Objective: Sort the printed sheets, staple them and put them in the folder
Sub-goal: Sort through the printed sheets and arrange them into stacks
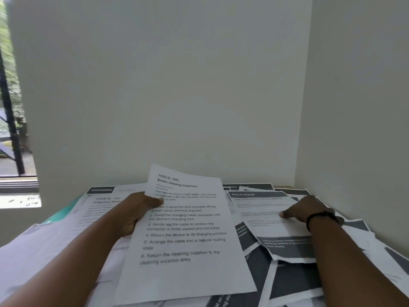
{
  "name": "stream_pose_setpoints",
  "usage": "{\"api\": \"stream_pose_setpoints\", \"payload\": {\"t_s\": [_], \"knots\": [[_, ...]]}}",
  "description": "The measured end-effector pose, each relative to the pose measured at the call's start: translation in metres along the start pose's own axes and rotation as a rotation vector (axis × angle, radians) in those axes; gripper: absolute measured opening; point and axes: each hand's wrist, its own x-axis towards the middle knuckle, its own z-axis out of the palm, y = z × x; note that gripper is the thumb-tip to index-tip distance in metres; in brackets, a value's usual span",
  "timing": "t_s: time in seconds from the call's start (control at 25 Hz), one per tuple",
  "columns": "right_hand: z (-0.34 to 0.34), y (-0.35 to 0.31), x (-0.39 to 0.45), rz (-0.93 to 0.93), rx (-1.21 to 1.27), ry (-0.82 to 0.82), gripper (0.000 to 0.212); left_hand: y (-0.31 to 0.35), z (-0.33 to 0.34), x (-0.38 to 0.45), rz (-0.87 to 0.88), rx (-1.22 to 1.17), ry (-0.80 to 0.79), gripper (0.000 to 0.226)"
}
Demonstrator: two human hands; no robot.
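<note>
Left hand [135, 212] grips the "Screen Cleaning Inspection" sheet [188, 240]; right hand [301, 210] presses flat on the "MULTI-ROOM" sheet [261, 209].

I'm seeing overlapping white printed sheets [287, 273] covering the whole surface, plain pale walls [354, 107] boxing in back and right; open air above.

surface: hidden | on it: overlapping printed sheets [276, 220], teal folder [66, 210]

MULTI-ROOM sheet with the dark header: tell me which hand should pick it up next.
Right. The right hand already rests its fingers on the white MULTI-ROOM sheet with the dark header, while the left hand grips the white Screen Cleaning Inspection sheet.
</note>
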Motion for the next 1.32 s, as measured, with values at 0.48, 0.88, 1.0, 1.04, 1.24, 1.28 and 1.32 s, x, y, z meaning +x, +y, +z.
{"api": "stream_pose_setpoints", "payload": {"t_s": [0.48,0.88,1.0,1.04,1.24,1.28,1.32], "knots": [[-0.017,-0.028,-0.062,-0.16,-0.051,-0.056,0.068,-0.006,-0.007,0.002,0.039,0.219,0.165,0.016],[-0.049,-0.036,-0.078,-0.242,0.867,0.381,0.039,-0.007,-0.011,0.009,0.066,0.296,0.202,0.018],[-0.063,-0.048,-0.088,-0.21,1.079,0.327,0.042,-0.005,-0.01,0.009,0.071,0.32,0.214,0.021],[-0.063,-0.054,-0.095,-0.241,1.007,0.26,0.041,-0.004,-0.009,0.009,0.075,0.314,0.213,0.023],[-0.015,-0.083,-0.131,-0.406,0.705,-0.084,0.029,-0.004,-0.008,0.009,0.059,0.119,0.209,0.031],[-0.005,-0.09,-0.139,-0.429,0.651,-0.109,0.024,-0.004,-0.007,0.009,0.065,0.071,0.205,0.035],[0.007,-0.096,-0.142,-0.449,0.613,-0.123,0.019,-0.003,-0.007,0.008,0.067,0.03,0.19,0.04]]}}
